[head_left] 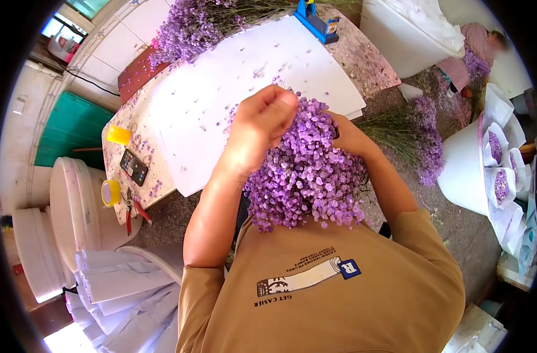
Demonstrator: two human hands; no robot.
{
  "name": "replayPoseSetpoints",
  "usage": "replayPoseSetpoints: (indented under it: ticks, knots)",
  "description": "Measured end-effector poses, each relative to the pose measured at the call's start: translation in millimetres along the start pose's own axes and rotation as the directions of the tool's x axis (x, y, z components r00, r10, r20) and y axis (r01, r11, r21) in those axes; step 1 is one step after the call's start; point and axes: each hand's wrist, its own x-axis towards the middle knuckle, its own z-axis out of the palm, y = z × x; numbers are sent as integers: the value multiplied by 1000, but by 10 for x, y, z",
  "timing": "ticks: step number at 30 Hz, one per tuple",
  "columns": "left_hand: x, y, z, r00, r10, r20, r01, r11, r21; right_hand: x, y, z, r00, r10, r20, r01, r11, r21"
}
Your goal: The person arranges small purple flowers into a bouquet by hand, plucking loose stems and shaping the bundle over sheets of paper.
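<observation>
A big bunch of small purple flowers (312, 176) is held against the front of my brown shirt, blossoms towards me. My right hand (346, 134) curves round its right side, with most of the fingers hidden behind the blossoms. At the upper left of the bunch is my left hand (262, 120), raised with its fingers curled closed; what is in them, if anything, does not show. Beyond both hands, white paper sheets (221, 94) lie on the table, scattered with loose purple petals.
More purple flowers (189, 29) are heaped at the back, beside a blue tape dispenser (318, 23). Yellow tape rolls (119, 135), a phone (134, 167) and red-handled pliers (141, 212) lie at left. Another bunch (424, 141) is at right, near a white bucket (465, 167). A person (471, 50) crouches far right.
</observation>
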Motion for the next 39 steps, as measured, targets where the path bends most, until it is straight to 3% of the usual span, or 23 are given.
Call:
replayPoseSetpoints:
  ticks: [1,2,4,5,9,11,12,13,14,16,18,19,21,24,31,34,36,37,38,39]
  knots:
    - [15,-17,70,990,128,-60,-106,950,292,-3,-67,17,1000,26,16,-27,998,64]
    - [7,-18,109,990,129,-59,-107,950,293,-9,-146,29,998,51,34,-55,990,127]
    - [-14,-11,181,964,265,-4,-186,687,703,-21,-180,20,997,68,41,-73,988,139]
    - [31,-129,178,916,400,-18,-282,677,680,-20,-137,22,998,43,35,-48,990,131]
    - [79,-216,79,898,440,-17,-309,657,687,-28,-163,23,1000,23,14,-24,995,92]
    - [79,-216,4,923,385,-20,-333,821,463,-31,-182,22,1000,23,9,-23,997,71]
    - [77,-167,-36,923,384,-20,-331,821,465,-31,-180,26,1000,23,3,-23,998,51]
    - [72,-97,-80,976,216,-40,-208,967,144,-27,-169,32,1000,23,3,-23,998,54]
    - [66,-39,-93,999,45,-2,-44,980,-192,-19,-157,31,999,29,16,-30,998,59]
    - [72,-8,-101,999,51,11,-49,990,-132,-12,-136,28,999,32,29,-34,997,62]
    - [111,-20,-155,999,47,3,-46,965,258,-9,-126,32,999,22,32,-25,994,105]
    - [139,-59,-169,999,47,3,-47,965,258,-9,-139,37,999,21,33,-24,994,106]
    - [185,-129,-158,974,226,5,-186,789,585,-13,-176,44,999,42,34,-46,992,118]
    - [166,-94,-89,968,249,-17,-166,697,698,-5,-122,54,999,38,36,-42,991,127]
    - [190,-84,-66,966,258,8,-170,613,772,-6,-154,42,997,59,41,-63,992,109]
    - [177,-95,-55,980,195,-36,-110,683,722,-7,-108,47,998,59,26,-62,989,131]
    - [171,-143,-57,967,231,-110,-147,854,499,-3,-91,35,997,67,31,-70,994,88]
    - [162,-115,-91,968,228,-108,-146,854,499,-9,-101,36,997,69,28,-72,993,90]
    - [144,-51,-156,986,104,-132,-71,971,229,-18,-120,33,999,52,16,-53,997,53]
    - [129,9,-194,992,-24,-122,17,998,-60,-20,-134,31,999,34,7,-34,999,14]
